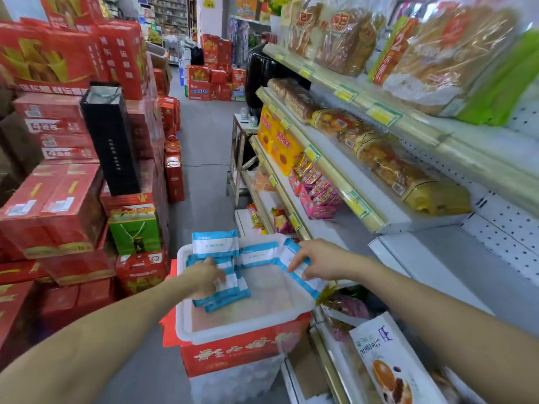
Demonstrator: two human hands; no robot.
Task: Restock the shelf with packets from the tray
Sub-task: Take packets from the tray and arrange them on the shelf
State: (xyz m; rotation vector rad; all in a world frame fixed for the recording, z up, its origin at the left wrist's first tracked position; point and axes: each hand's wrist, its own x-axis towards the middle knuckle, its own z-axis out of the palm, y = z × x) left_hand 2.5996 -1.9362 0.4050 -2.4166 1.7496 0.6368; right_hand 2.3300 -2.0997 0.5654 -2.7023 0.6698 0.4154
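Down the narrow aisle, a white tray point(233, 330) sits on top of a red box point(233, 355), pushed up against the shelving on the right. Inside it lie blue-and-white packets point(230, 295), most of them stacked along the left side, with one more point(215, 243) propped upright against the back rim. The person's left hand point(204, 277) is laid over the stack with the fingers bent down onto the top packet, though I cannot tell whether they have actually closed round it. The right hand point(313, 262) is at the tray's right rim, its fingertips and thumb pinching another packet point(309, 282) that leans against that edge. Just beside the tray on the right runs a white shelf point(431, 258) with a pegboard back. The shelf above it carries pink snack packs point(318, 196) and yellow biscuit packs point(280, 144), and the top one holds big bagged loaves point(344, 39). Across the aisle on the left, red cartons point(58, 199) are piled high, with a tall black paper bag point(110, 138) and a green gift bag point(134, 228) standing among them.
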